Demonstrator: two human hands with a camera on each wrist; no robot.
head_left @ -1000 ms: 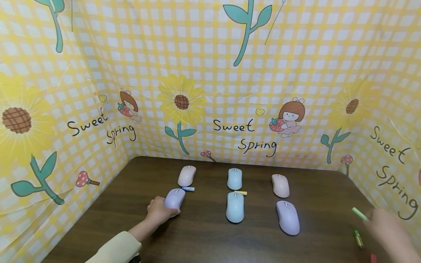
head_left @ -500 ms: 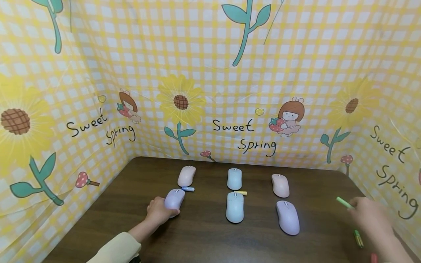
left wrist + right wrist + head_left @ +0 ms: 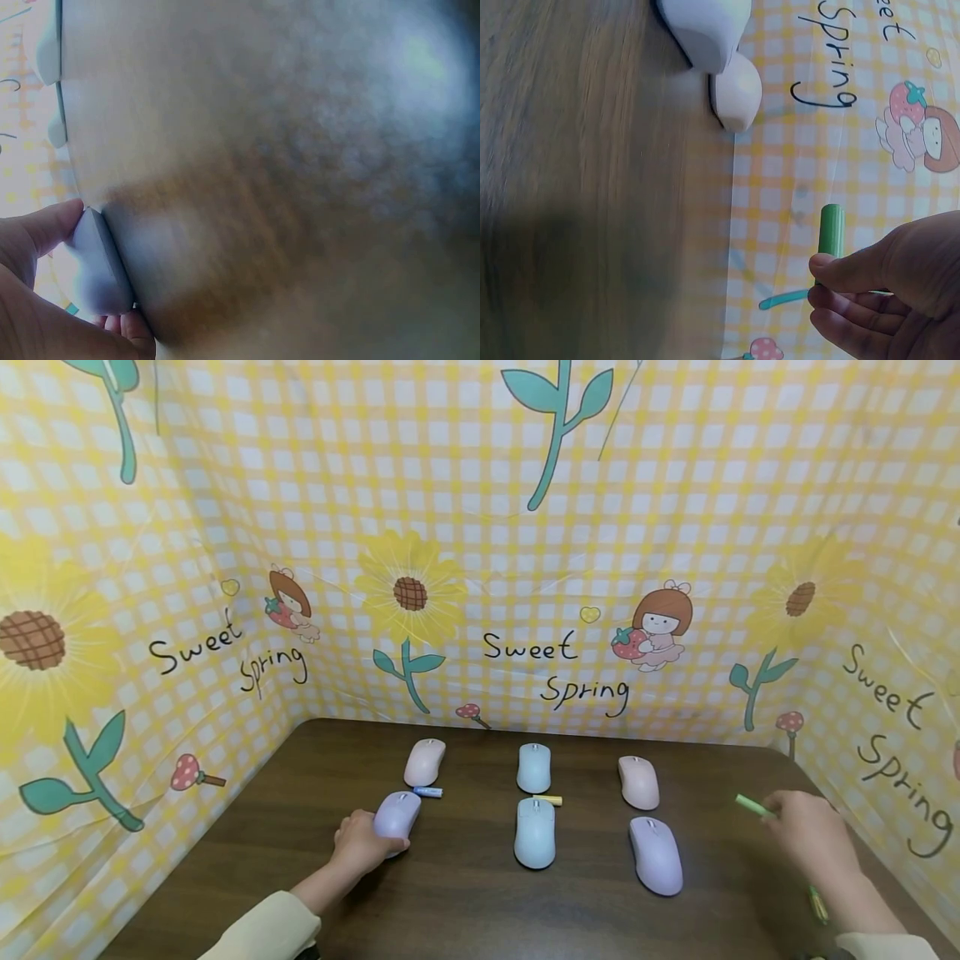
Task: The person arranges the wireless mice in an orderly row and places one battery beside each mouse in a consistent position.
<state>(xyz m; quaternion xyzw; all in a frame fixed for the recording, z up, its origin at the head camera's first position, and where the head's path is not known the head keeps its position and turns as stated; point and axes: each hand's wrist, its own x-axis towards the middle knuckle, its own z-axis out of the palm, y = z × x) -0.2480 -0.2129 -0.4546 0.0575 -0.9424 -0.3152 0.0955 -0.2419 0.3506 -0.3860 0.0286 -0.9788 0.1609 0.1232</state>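
On the left of the table, my left hand [image 3: 362, 845] grips the sides of a lavender computer mouse [image 3: 397, 814], thumb on one side and fingers on the other. The left wrist view shows this mouse [image 3: 97, 266] resting on the tabletop. Over the right part of the table, my right hand [image 3: 813, 835] pinches a slim green battery [image 3: 752, 806] between thumb and fingers, one end sticking out leftward. In the right wrist view the same battery [image 3: 831, 229] stands out past the thumb. A blue battery [image 3: 428, 792] lies between the gripped mouse and a pink mouse [image 3: 425, 762].
Two light blue mice [image 3: 535, 833] stand mid-table with a yellow battery [image 3: 548, 800] between them. Right of these sit a pink mouse [image 3: 639, 782] and a lavender mouse [image 3: 656, 856]. Another green battery [image 3: 817, 906] lies beneath my right forearm. Patterned cloth [image 3: 555, 568] walls the table.
My right hand has moved left across the table with the green battery, toward the right-hand mice. My left hand stays on the lavender mouse.
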